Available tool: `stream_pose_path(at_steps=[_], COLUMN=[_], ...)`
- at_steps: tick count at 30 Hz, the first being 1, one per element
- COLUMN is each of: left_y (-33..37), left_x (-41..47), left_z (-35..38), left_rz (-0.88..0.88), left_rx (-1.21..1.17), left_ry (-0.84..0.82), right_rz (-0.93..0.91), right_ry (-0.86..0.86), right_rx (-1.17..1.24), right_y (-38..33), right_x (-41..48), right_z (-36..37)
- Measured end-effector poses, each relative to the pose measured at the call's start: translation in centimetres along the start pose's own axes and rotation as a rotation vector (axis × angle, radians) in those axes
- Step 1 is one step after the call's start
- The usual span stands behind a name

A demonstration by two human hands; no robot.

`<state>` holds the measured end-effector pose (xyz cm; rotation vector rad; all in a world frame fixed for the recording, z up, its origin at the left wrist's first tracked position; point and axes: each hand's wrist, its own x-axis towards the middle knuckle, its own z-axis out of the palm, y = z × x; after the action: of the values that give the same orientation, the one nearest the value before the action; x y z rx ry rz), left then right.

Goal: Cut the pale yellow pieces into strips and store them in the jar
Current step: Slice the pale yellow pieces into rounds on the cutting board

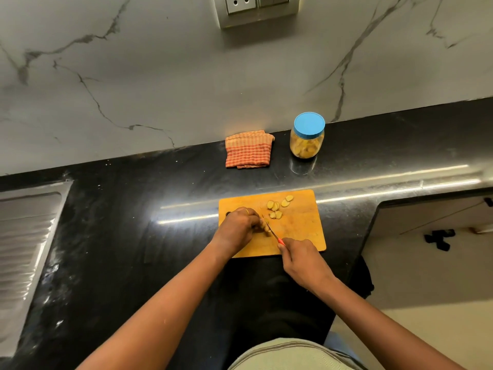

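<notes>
An orange cutting board (301,231) lies on the black counter. Several pale yellow slices (277,206) sit loose near its far edge. My left hand (240,225) curls over a small pale yellow piece (265,227) and pins it to the board. My right hand (298,255) grips the red handle of a small knife (272,232), whose blade rests against that piece, right beside my left fingertips. A clear jar (306,141) with a blue lid on it stands behind the board and holds pale yellow pieces.
A folded orange checked cloth (249,150) lies left of the jar by the marble wall. A steel sink drainer (24,236) fills the left. The counter's edge drops off at the right, by a cabinet front (432,217).
</notes>
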<state>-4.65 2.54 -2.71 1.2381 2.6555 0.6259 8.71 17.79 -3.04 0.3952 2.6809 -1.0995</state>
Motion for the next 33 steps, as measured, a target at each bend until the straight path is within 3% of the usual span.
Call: stream_pose_path(at_steps=[9,17,26,33], left_y=[-0.2,0.2,0.1,0.1], left_x=[-0.3,-0.7,-1.1,-1.1], left_z=[0.0,-0.1,0.1,0.2], left_rz=[-0.012,-0.124,-0.138,-0.092], left_rx=[-0.024,-0.090,-0.165,-0.121], left_ry=[-0.004,-0.055,0.078,0.091], right_rz=[-0.004,-0.004,-0.049,-0.058], right_ry=[0.098,0.153,0.149,0.156], right_rx=[-0.159,-0.057,-0.044,-0.063], right_y=[1.7,0.5,0.5,0.2], right_x=[-1.8,-0.4,-1.8,-1.8], right_z=[-0.6,-0.6,0.6,0.9])
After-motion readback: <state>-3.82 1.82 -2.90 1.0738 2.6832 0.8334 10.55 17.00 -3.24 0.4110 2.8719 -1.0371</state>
